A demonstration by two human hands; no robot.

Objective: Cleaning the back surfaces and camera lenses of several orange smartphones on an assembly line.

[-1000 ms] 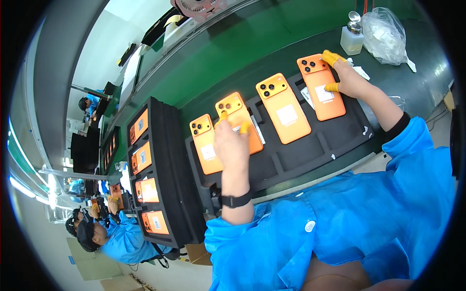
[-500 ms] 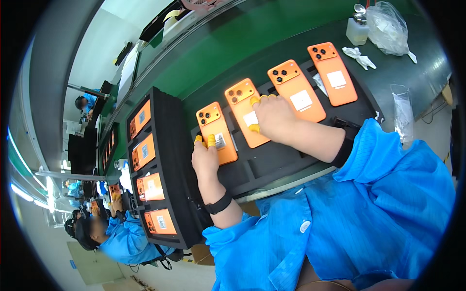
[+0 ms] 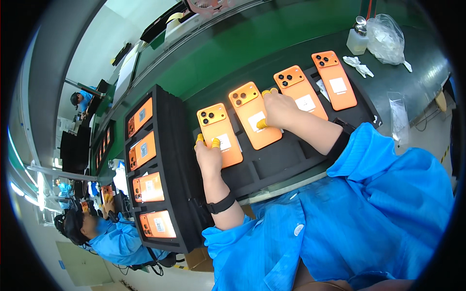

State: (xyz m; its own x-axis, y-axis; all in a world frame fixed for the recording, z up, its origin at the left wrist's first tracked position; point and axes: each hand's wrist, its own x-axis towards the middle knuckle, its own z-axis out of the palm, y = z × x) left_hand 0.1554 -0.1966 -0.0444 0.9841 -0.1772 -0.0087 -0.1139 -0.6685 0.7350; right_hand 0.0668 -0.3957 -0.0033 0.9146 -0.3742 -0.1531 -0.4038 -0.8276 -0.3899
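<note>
Four orange phones lie back up in a slanting row over a black foam tray (image 3: 272, 167). At the leftmost phone (image 3: 213, 116), my left hand (image 3: 208, 157) grips the left edge, thumb on its back beside a white label. The second phone (image 3: 245, 94) has its right edge in my right hand (image 3: 280, 110); that thumb rests by its white label and the other fingers are partly hidden. Yellow finger cots cover fingertips of both hands. Further right are the third phone (image 3: 291, 80) and the rightmost phone (image 3: 335, 70), both untouched.
Left of the tray stands a stack of black trays (image 3: 170, 145) with orange phones in its slots. A pump bottle (image 3: 357, 39), clear plastic bag (image 3: 386, 39) and crumpled white tissues (image 3: 358, 66) sit at the far right. A co-worker (image 3: 111, 237) sits at the left.
My right hand's fingers have moved from the second phone's back to its right edge. The leftmost phone's label, patterned before, looks whiter. The view has shifted slightly.
</note>
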